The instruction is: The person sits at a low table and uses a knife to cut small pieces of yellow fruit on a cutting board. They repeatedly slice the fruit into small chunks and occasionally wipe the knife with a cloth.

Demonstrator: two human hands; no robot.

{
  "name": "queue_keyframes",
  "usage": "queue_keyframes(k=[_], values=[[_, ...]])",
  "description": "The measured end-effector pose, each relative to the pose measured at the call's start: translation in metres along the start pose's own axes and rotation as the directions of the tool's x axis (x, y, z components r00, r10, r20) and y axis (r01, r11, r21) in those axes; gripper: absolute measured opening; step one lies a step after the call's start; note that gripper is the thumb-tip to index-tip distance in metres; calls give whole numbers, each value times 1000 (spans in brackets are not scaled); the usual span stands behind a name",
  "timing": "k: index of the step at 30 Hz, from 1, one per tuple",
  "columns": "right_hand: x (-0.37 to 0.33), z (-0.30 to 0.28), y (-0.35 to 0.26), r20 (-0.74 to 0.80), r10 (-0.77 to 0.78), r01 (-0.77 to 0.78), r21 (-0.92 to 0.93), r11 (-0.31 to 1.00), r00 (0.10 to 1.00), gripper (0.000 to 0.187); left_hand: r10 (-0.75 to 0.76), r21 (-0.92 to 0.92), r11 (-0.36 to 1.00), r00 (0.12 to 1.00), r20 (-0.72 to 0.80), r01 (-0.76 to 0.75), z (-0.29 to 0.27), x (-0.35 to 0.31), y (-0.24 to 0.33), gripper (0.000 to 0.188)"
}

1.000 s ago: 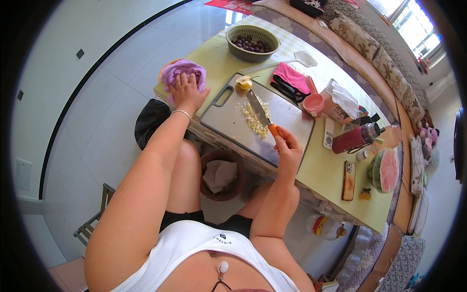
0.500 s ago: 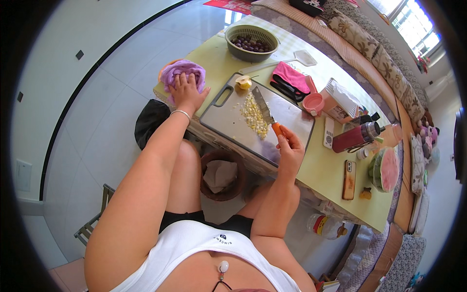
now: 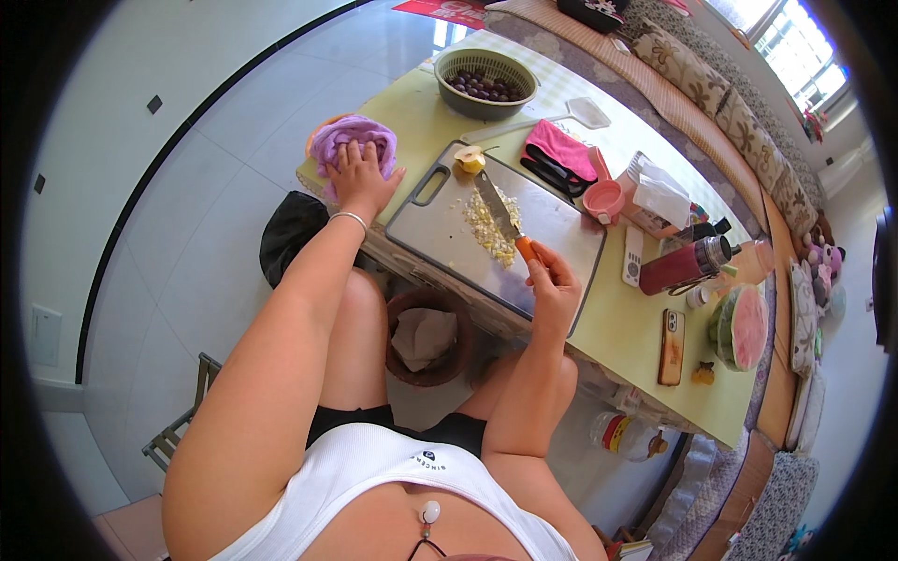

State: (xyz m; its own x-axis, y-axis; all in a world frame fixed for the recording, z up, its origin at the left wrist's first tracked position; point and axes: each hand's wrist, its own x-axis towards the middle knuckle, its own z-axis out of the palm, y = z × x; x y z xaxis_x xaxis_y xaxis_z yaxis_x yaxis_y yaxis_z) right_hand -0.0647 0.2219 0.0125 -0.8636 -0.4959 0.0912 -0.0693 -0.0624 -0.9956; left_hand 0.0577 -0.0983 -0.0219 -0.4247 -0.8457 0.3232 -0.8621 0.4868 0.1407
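Note:
My right hand (image 3: 554,278) is closed around the orange handle (image 3: 527,249) of a kitchen knife. The knife's steel blade (image 3: 496,205) lies over a heap of finely chopped pale yellow pieces (image 3: 485,227) on a steel cutting board (image 3: 430,241) with a dark rim. Close to the blade's tip, a cut piece of yellow-skinned fruit (image 3: 470,160) rests on the board's far left part. Off to the left, my left hand (image 3: 360,178) lies with spread fingers on a bunched purple cloth (image 3: 382,140) at the table's corner. Something orange shows partly from under the cloth.
Beyond the board stand a colander of dark round fruit (image 3: 483,88), a white fly swatter (image 3: 586,113) and a pink-and-black cloth (image 3: 559,152). On the right are a tissue box (image 3: 645,201), a maroon bottle (image 3: 683,265), a phone (image 3: 671,346) and a cut watermelon (image 3: 745,327). Below sits a bin (image 3: 421,374).
The knife has shifted slightly left, and its blade now covers part of the chopped heap. My right hand moved a little with it. The left hand stays on the purple cloth.

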Motion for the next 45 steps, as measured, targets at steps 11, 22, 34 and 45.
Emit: queue_keyframes(k=[11, 22, 34, 45], values=[[0, 6, 5, 14, 14, -14, 15, 1000, 1000, 24, 4, -12, 1000, 1000, -10, -4, 3, 0, 0, 81], [-2, 9, 0, 44, 20, -21, 31, 999, 999, 27, 9, -8, 1000, 1000, -26, -9, 2, -1, -2, 80], [-1, 12, 3, 78, 20, -19, -13, 1000, 997, 25, 10, -10, 1000, 999, -38, -10, 2, -1, -1, 79], [-3, 17, 8, 117, 46, -45, -12, 999, 992, 26, 17, -16, 1000, 999, -48, -18, 5, 0, -2, 78]])
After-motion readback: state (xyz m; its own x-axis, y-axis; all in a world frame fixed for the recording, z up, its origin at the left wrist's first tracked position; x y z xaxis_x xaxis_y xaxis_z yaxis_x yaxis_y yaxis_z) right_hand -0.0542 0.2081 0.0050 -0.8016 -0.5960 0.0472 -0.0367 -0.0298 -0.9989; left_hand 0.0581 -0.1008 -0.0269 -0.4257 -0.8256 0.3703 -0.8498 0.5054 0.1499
